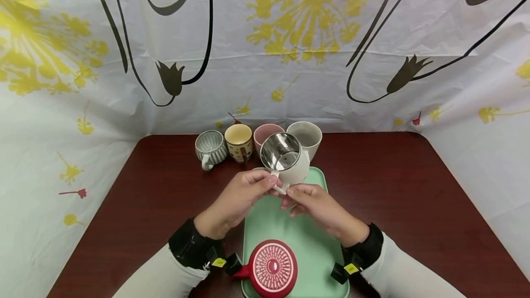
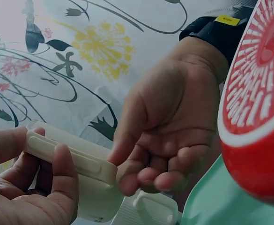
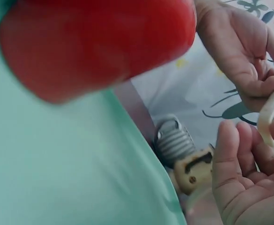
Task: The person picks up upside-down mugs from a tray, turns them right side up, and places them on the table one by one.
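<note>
A white mug (image 1: 299, 172) with a shiny metal inside is held tilted above the far end of the green tray (image 1: 285, 224), its mouth toward the head camera. My left hand (image 1: 240, 197) grips the mug's handle (image 2: 76, 159) between thumb and fingers. At the handle's other end, my right hand (image 1: 320, 208) pinches with its thumb and forefinger; its remaining fingers are loosely curled. A red mug (image 1: 273, 268) lies upside down on the near part of the tray, handle to the left, showing a white-patterned base.
Along the table's back edge stand a grey striped cup (image 1: 217, 148), a yellow spotted cup (image 1: 239, 137), a pink cup (image 1: 267, 131) and a pale grey cup (image 1: 308, 133). Behind the dark wooden table (image 1: 397, 187) hangs a flowered white cloth (image 1: 232, 68).
</note>
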The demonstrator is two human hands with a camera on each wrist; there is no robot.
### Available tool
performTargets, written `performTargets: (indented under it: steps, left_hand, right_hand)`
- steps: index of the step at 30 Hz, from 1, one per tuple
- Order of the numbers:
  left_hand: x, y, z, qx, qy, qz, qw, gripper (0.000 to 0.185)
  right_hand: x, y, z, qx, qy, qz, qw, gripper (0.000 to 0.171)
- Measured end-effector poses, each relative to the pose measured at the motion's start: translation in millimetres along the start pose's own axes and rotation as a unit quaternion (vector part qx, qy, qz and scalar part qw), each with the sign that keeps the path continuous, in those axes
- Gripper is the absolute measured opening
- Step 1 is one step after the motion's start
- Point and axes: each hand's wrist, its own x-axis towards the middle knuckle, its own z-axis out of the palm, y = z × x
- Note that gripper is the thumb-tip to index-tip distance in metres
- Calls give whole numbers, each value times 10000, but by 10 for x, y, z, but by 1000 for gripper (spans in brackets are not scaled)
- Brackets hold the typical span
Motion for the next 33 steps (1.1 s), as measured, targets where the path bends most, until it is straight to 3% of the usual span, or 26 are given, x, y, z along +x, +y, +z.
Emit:
performTargets:
  steps: [4, 6, 8, 10, 15, 18, 20, 22, 28, 33]
  left_hand:
    - [-18, 19, -2, 120, 29, -65, 9999, 31]
    - [-12, 29, 5, 150, 24, -47, 9999, 31]
    - [3, 46, 18, 156, 32, -29, 9999, 30]
    - [30, 77, 33, 220, 55, -24, 9997, 29]
    - [131, 188, 65, 453, 149, -100, 9988, 27]
    - [216, 245, 83, 474, 145, -121, 9987, 27]
    - [292, 285, 112, 509, 67, -125, 9986, 27]
    - [378, 321, 151, 506, -16, -142, 9986, 27]
    - [654, 403, 314, 645, -70, -271, 9975, 28]
    - [909, 380, 514, 649, -120, -392, 9970, 29]
  right_hand:
    - [-62, -24, -26, -1275, 20, -272, 9915, 33]
    - [-111, -31, -33, -2234, 102, -550, 9731, 30]
    - [-166, -27, -37, -3220, 233, -874, 9424, 23]
    - [-233, -13, -43, -4154, 429, -1207, 9006, 18]
    - [-406, 68, -79, -5653, 822, -1607, 8049, 22]
    - [-505, 146, -123, -6198, 971, -1737, 7591, 27]
    - [-579, 197, -174, -6385, 1039, -1853, 7397, 28]
    - [-651, 241, -235, -6449, 1088, -1920, 7317, 28]
    - [-826, 307, -405, -6457, 1253, -1769, 7322, 29]
    - [-899, 295, -480, -6505, 1424, -1754, 7251, 29]
